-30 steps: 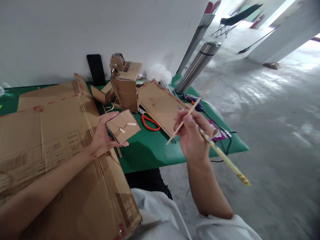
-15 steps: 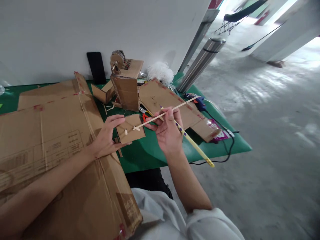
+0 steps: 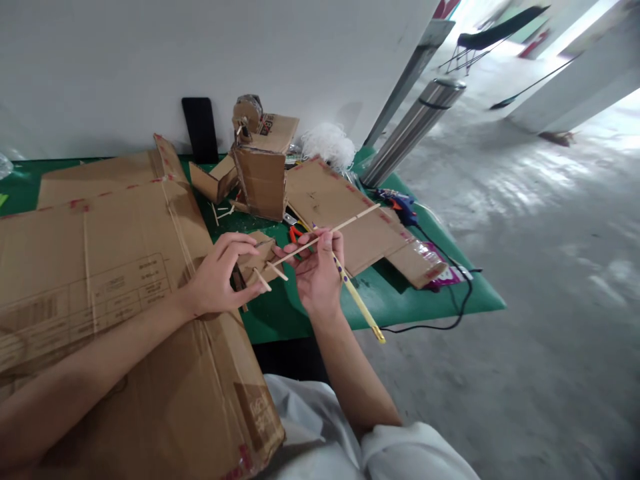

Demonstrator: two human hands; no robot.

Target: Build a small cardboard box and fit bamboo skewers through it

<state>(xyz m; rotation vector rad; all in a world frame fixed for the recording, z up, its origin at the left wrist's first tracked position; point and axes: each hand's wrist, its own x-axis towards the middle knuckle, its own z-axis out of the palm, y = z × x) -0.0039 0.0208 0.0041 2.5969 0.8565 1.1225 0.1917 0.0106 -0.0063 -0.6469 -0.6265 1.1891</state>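
Observation:
My left hand (image 3: 225, 273) grips a small cardboard piece (image 3: 261, 248) between thumb and fingers, tilted above the green table. Two short wooden pegs (image 3: 263, 280) stick out of that piece toward me. In my right hand (image 3: 320, 270), thumb and fingertips pinch a long thin wooden stick (image 3: 356, 217), its near end touching or very close to one peg. A yellow dotted pencil (image 3: 361, 301) also rests in the right hand, its eraser end slanting down toward me. Fingers of both hands hide parts of the cardboard piece.
Large flattened cardboard (image 3: 125, 240) covers the left side. Behind stand a cardboard box construction (image 3: 260, 180) and a black phone (image 3: 200, 130). Orange-handled scissors (image 3: 295, 232), a cardboard sheet (image 3: 345, 200), a blue glue gun (image 3: 403, 205) with its cord, and white shredded filler (image 3: 327, 145) lie rightward.
The cardboard piece has tilted, so its pegs now show from the side. My right hand has moved left toward it, bringing the stick and pencil along. The view has shifted slightly.

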